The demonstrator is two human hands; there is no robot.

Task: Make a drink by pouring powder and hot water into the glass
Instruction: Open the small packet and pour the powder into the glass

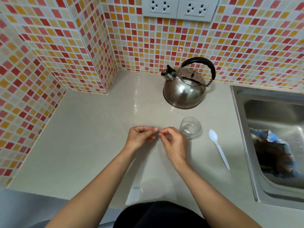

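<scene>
The person is standing at the table (92,145) with both hands brought together in front of them, the left hand (141,137) and the right hand (174,143) each curling fingers and thumb into a pinching grip, fingertips almost meeting. Whatever they are pinching is too thin, pale or blurred to make out; I am guessing a powder sachet being torn open, but I cannot tell. The glass (190,127) is sitting upright just beside the right hand, looking empty, with a white plastic spoon (218,148) lying near it and the steel kettle (185,89) standing further back by the tiled wall. To do this step well, they should be tearing slowly, keeping the packet upright and moving it over the glass before it opens fully, so nothing is spilling. In the sink (238,129) at the right, something dark with blue wrapping is lying, cut off by the frame's edge and unclear.
</scene>
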